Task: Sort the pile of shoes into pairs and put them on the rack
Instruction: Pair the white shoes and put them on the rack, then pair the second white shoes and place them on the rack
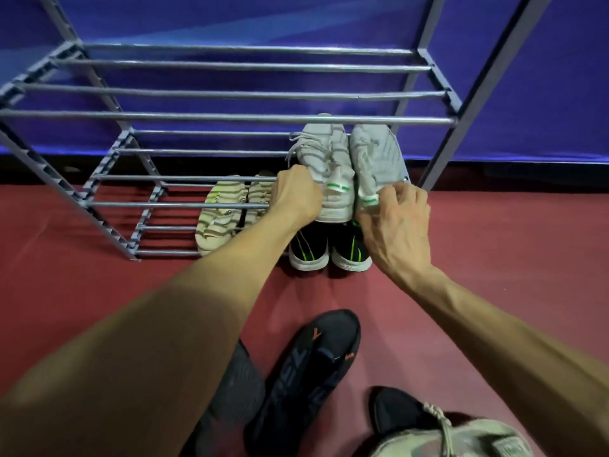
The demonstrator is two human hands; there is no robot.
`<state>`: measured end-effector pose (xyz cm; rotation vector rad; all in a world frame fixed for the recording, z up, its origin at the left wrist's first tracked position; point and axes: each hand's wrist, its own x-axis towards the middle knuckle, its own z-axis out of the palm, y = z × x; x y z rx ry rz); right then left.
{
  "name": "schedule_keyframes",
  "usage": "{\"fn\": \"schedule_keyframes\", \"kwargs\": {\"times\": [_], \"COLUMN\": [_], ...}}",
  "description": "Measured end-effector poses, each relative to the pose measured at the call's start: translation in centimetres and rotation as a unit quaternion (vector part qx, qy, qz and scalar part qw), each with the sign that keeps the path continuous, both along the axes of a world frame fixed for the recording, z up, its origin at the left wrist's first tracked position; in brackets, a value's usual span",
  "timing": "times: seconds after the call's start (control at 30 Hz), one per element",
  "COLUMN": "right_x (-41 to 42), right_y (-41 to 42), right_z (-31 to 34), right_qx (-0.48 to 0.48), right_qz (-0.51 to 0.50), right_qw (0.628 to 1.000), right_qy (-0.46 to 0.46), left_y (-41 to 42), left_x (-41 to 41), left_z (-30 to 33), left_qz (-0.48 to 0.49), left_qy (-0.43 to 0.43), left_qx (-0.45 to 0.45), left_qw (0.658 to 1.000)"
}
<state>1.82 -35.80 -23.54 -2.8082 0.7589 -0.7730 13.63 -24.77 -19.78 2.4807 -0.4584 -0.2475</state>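
Unsorted dark shoes (306,374) nearest on floor; left hand (298,196) curled round heel of left grey sneaker (324,173), right hand (393,216) pinching right grey sneaker (375,163), both on rack (230,118) middle shelf: push in evenly, heels level, toes touching.

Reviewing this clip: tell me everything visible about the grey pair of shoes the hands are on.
The grey shoes are two light grey lace-up sneakers with white soles and green-striped heel tabs. They look like mesh or knit. They sit side by side, touching, toes pointing into the rack, on its middle tier. The left hand grips the left shoe's heel; the right hand pinches the right shoe's heel tab.
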Motion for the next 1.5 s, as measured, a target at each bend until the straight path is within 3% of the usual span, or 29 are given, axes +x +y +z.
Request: {"fn": "schedule_keyframes", "kwargs": {"times": [0.2, 0.33, 0.47, 0.57, 0.8, 0.87, 0.97, 1.2, 1.3, 1.5], "right_x": [0.6, -0.3, -2.8, -4.7, -8.1, -8.6, -9.3, -10.4, -10.4, -10.1], "right_y": [-1.1, -0.5, 2.5, 5.1, 10.5, 12.3, 14.4, 18.8, 20.5, 21.8], "right_z": [1.2, 1.1, -0.1, -1.5, -4.4, -5.1, -5.7, -6.3, -6.0, -5.5], "right_qx": [0.087, 0.143, 0.034, 0.047, 0.109, 0.103, 0.096, 0.054, 0.048, 0.081], "right_qz": [0.023, 0.044, -0.016, 0.044, 0.192, 0.233, 0.261, 0.351, 0.368, 0.388], "right_qw": [0.996, 0.989, 0.999, 0.997, 0.933, 0.901, 0.887, 0.836, 0.832, 0.811], "right_qy": [0.025, -0.011, -0.015, 0.029, 0.284, 0.350, 0.369, 0.419, 0.413, 0.430], "left_y": [-0.1, 0.7, 3.9, 7.9, 19.0, 21.8, 25.3, 31.9, 34.2, 36.2], "left_x": [-0.4, -0.7, -3.7, -6.5, -11.9, -12.9, -14.7, -17.5, -17.8, -18.7], "left_z": [-0.3, -0.4, -0.7, -2.3, -8.6, -9.9, -11.0, -11.1, -11.0, -11.6], "left_qz": [0.077, 0.057, 0.037, -0.005, -0.032, -0.010, 0.034, 0.161, 0.212, 0.290], "left_qy": [-0.012, 0.022, -0.051, -0.075, 0.031, 0.052, 0.060, 0.004, 0.005, 0.109], "left_qx": [-0.005, -0.083, -0.100, -0.095, -0.028, -0.014, -0.006, -0.043, 0.014, 0.106], "left_qw": [0.997, 0.995, 0.993, 0.993, 0.999, 0.998, 0.998, 0.986, 0.977, 0.945]}}
